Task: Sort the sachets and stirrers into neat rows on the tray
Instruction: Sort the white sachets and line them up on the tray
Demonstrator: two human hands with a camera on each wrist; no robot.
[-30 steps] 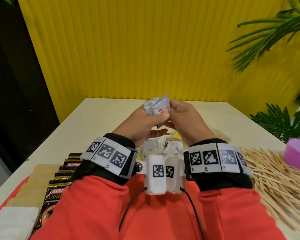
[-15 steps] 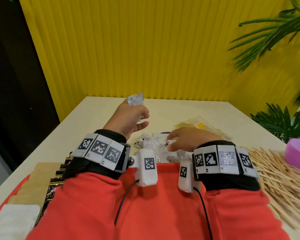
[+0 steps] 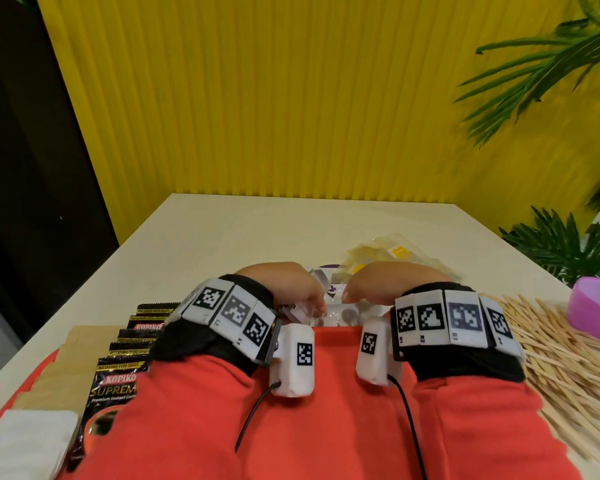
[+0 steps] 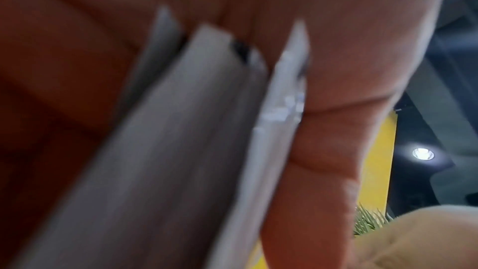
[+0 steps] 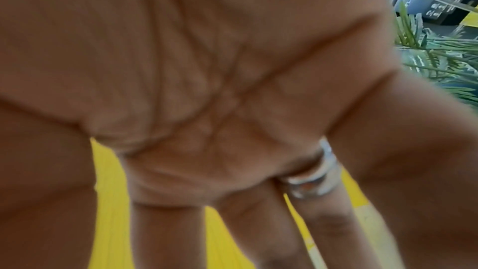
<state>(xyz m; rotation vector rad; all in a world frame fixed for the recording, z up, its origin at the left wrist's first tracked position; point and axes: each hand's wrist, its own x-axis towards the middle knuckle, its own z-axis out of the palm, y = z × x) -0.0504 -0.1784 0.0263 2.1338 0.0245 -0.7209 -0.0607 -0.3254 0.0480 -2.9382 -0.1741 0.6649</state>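
White plastic sachets [image 4: 207,130] sit gripped in the left hand [image 3: 284,289]; the right hand [image 3: 392,282], fingers spread, holds nothing.

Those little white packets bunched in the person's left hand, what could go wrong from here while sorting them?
The left hand holds several white packets together, so one could perhaps slip free or crumple when set down. More loose packets lie right beneath both hands, and the open right hand might scatter them. The black coffee sachets already overlap in a row beside the left sleeve; a sweep of that sleeve could push them askew.
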